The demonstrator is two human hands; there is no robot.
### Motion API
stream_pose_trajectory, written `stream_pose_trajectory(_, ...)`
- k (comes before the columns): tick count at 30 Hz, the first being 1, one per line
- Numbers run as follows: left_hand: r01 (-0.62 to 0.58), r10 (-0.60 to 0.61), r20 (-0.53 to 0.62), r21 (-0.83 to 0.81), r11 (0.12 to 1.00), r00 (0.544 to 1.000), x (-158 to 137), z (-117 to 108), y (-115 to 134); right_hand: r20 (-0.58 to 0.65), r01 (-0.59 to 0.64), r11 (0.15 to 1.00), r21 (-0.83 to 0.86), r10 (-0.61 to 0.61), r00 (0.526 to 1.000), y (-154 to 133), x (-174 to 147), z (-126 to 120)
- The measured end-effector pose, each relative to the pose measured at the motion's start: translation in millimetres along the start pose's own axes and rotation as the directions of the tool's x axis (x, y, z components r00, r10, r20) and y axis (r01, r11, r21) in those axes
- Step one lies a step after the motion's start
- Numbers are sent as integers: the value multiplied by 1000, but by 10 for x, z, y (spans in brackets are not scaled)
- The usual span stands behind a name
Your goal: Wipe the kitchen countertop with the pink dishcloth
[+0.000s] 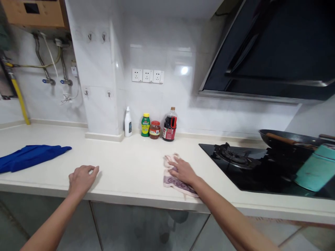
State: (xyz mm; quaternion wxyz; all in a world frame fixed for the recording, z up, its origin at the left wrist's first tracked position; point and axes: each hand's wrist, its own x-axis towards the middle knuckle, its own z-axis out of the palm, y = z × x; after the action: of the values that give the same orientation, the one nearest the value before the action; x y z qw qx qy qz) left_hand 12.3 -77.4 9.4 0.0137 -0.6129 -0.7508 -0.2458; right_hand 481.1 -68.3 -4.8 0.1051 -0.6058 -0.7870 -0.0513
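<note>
My right hand presses down on a pale pink and purple cloth, its fingers over the fabric. The cloth is partly bunched and lies on the white countertop, near the front edge. To the left, my left hand rests on the counter by its front edge. Its fingers are loosely curled in and the thumb points right, with nothing showing in it. A blue cloth lies crumpled further left.
Along the wall stand a white bottle, a green bottle, a red-lidded jar and a dark sauce bottle. Right are a black gas hob, a wok and a turquoise container, under a range hood.
</note>
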Motion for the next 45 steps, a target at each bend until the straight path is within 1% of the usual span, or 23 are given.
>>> stream_pose_trajectory(2, 16, -16, -7, 12, 1000, 1000, 8, 19, -10, 14, 137, 989, 46, -138, 990, -555, 161, 55)
stream_pose_trajectory(4, 23, -23, -15, 26, 999, 1000, 8, 37, -18, 17, 277, 954, 116, -281, 960, -1133, 238, 91)
stream_pose_trajectory(6, 20, -18, -32, 36, 999, 999, 3, 52, -29, -12, 423, 885, 197, -429, 903, -1666, 223, 107)
stream_pose_trajectory(8, 17, -15, -48, 48, 999, 999, 1, 63, -44, -85, 554, 804, 214, -550, 831, -2085, 138, 121)
stream_pose_trajectory(9, 16, -13, -52, 53, 998, 999, 3, 67, -53, -128, 599, 779, 188, -585, 801, -2241, 84, 134)
stream_pose_trajectory(10, 14, -12, -51, 57, 998, 999, 8, 70, -61, -170, 622, 769, 146, -600, 782, -2359, 29, 152)
stream_pose_trajectory(11, 13, -10, -47, 58, 998, 999, 14, 71, -69, -211, 623, 776, 93, -597, 774, -2444, -22, 179)
stream_pose_trajectory(13, 14, -11, -42, 61, 998, 999, 30, 70, -78, -281, 569, 822, -16, -550, 786, -2529, -100, 248)
stream_pose_trajectory(16, 23, -21, -33, 73, 997, 999, 50, 59, -74, -367, 471, 874, -118, -479, 797, -2492, -178, 354)
stream_pose_trajectory(19, 29, -28, -9, 88, 996, 1000, 60, 38, -57, -415, 426, 895, -134, -441, 795, -2255, -294, 384)
stream_pose_trajectory(21, 25, -25, 3, 96, 995, 1000, 67, 27, -53, -414, 411, 903, -128, -425, 805, -1964, -437, 353)
stream_pose_trajectory(23, 20, -21, 7, 108, 994, 1000, 78, 25, -58, -397, 397, 911, -107, -406, 823, -1575, -637, 305)
stream_pose_trajectory(25, 18, -19, 5, 118, 993, 1000, 93, 31, -70, -387, 368, 927, -77, -368, 846, -1120, -878, 263)
stream_pose_trajectory(28, 10, -10, -4, 123, 992, 1000, 113, 42, -85, -396, 281, 958, -55, -279, 875, -382, -1259, 233)
stream_pose_trajectory(30, 6, -6, 1, 122, 993, 1000, 119, 43, -88, -388, 212, 974, -76, -225, 894, 127, -1502, 227)
stream_pose_trajectory(32, 5, -6, 7, 121, 993, 1000, 122, 39, -85, -344, 160, 980, -116, -191, 920, 647, -1734, 215)
stream_pose_trajectory(35, 4, -5, 6, 117, 993, 1000, 120, 33, -77, -279, 127, 974, -188, -177, 944, 1424, -2070, 178)
stream_pose_trajectory(38, 2, -4, 17, 110, 994, 1000, 110, 31, -67, -290, 149, 961, -233, -215, 932, 2089, -2352, 142)
stream_pose_trajectory(40, 1, -3, 20, 107, 994, 1000, 100, 29, -60, -310, 191, 949, -250, -266, 913, 2382, -2471, 138)
stream_pose_trajectory(41, 1, -3, 19, 104, 995, 1000, 95, 28, -56, -316, 205, 943, -263, -285, 905, 2468, -2505, 143)
stream_pose_trajectory(43, 3, -4, 14, 98, 995, 1000, 84, 26, -47, -322, 193, 933, -302, -291, 901, 2509, -2524, 160)
stream_pose_trajectory(45, 4, -6, 13, 92, 996, 1000, 77, 30, -39, -312, 147, 927, -346, -261, 914, 2387, -2485, 177)
